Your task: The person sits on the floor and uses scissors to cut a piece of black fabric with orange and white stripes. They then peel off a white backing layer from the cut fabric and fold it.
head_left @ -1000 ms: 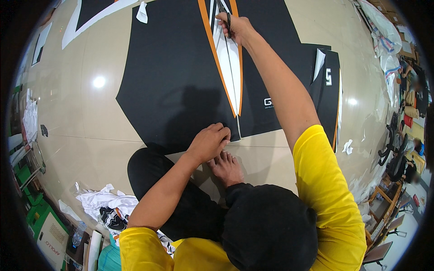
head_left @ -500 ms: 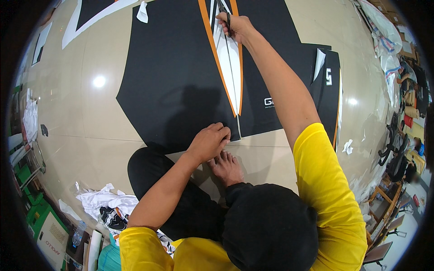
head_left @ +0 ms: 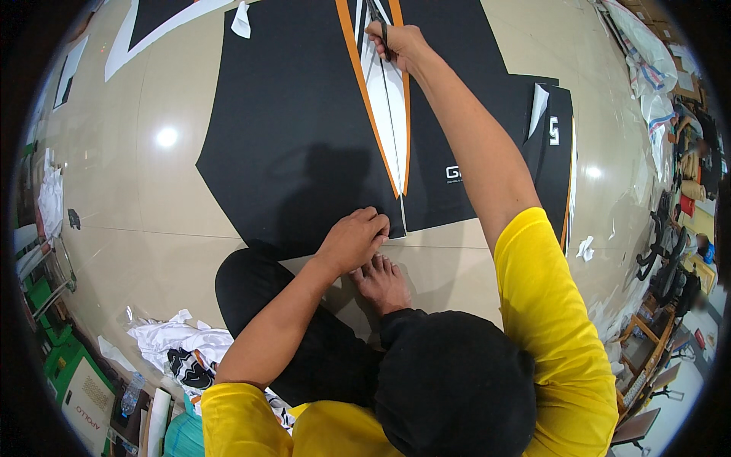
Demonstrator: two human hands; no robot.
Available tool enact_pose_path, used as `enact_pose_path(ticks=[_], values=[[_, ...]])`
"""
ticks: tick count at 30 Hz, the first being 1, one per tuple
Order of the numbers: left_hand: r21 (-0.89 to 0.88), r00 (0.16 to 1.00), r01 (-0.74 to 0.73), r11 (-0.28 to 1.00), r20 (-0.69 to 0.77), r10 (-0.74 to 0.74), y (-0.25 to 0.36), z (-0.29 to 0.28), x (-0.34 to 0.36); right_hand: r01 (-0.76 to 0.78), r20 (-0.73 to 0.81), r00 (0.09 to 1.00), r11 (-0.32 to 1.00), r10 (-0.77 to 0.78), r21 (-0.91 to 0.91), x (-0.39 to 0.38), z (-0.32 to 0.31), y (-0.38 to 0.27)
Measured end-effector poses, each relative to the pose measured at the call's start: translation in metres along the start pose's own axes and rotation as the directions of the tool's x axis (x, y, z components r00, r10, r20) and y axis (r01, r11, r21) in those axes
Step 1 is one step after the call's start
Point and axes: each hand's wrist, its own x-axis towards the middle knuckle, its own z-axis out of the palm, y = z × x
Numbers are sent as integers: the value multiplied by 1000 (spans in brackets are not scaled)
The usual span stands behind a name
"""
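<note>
With twelve at the top of the view, the right hand (head_left: 405,47) is at twelve o'clock, its fingers closed round the handles of black scissors (head_left: 386,44) whose blades point to twelve. The scissors lie over a white wedge (head_left: 390,114) set between orange bands (head_left: 367,103) in a wide black cloth (head_left: 274,91), which spreads over the floor (head_left: 160,198) from ten o'clock to two. The left hand (head_left: 352,238), near the centre, has its fingers curled down at the cloth's near edge; from above I cannot tell whether it pinches that edge or only rests there.

The right forearm (head_left: 476,133) slants down toward four o'clock across the cloth, covering some white lettering (head_left: 454,174). A bare foot (head_left: 383,286) is at six, just beside the left hand, and a black-covered head (head_left: 457,385) blocks the floor at five. A dark shadow (head_left: 327,179) falls on the cloth toward eleven.

At two o'clock a white triangular flap (head_left: 539,107) stands out against the black. A small white scrap (head_left: 241,21) overlaps the cloth's edge at eleven, and another crumpled scrap (head_left: 585,247) lies at three, clear of it. Toward eight are a heap of white garments (head_left: 171,335), a clear bottle (head_left: 132,394) and a green-and-white box (head_left: 87,400).
</note>
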Motion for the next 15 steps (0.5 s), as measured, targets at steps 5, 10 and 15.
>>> enact_pose_path(ticks=[5, 10, 15], values=[[-10, 1000, -11, 1000, 1, 11, 1, -1, 1, 31, 15, 999, 996, -32, 85, -18, -7, -1], [-65, 999, -20, 998, -48, 17, 0, -2, -1, 101, -100, 988, 976, -121, -192, -105, -57, 33], [-285, 909, 135, 949, -345, -233, 5, -16, -8, 112, -240, 891, 697, -386, -709, -264, -141, 123]])
